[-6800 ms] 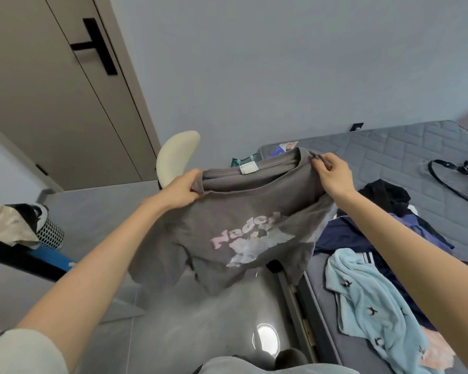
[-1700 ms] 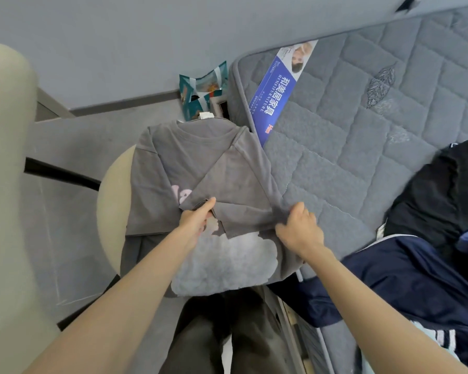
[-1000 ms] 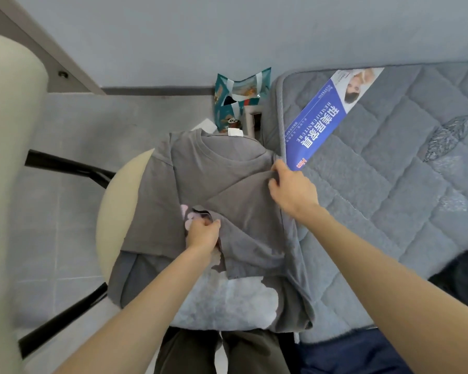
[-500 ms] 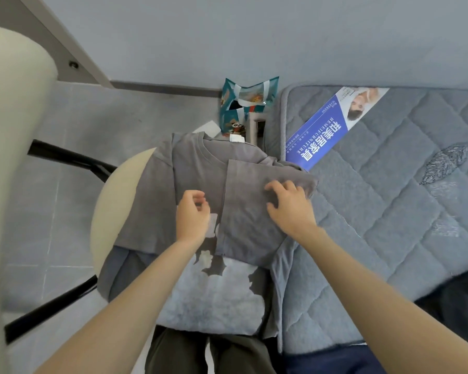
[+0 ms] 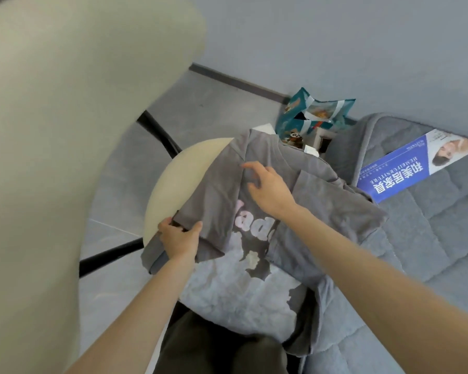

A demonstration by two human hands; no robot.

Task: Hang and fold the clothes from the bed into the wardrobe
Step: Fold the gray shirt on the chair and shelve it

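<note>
One grey T-shirt (image 5: 335, 211), sleeve (image 5: 200, 203) pinched by left fingers (image 5: 197, 227), right fingers (image 5: 251, 166) relaxed over it.

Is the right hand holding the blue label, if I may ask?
No, the right hand is open over the grey T-shirt, away from the blue label.

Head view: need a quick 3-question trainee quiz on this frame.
1. True or false: the grey T-shirt lies partly on the cream chair seat.
2. What does the left hand grip? A) a hanger B) the T-shirt's sleeve C) a towel
3. Fill in: the right hand, over the T-shirt's chest, has its fingers ____ (straight/clenched).

Key: 1 true; 2 B; 3 straight.
</note>
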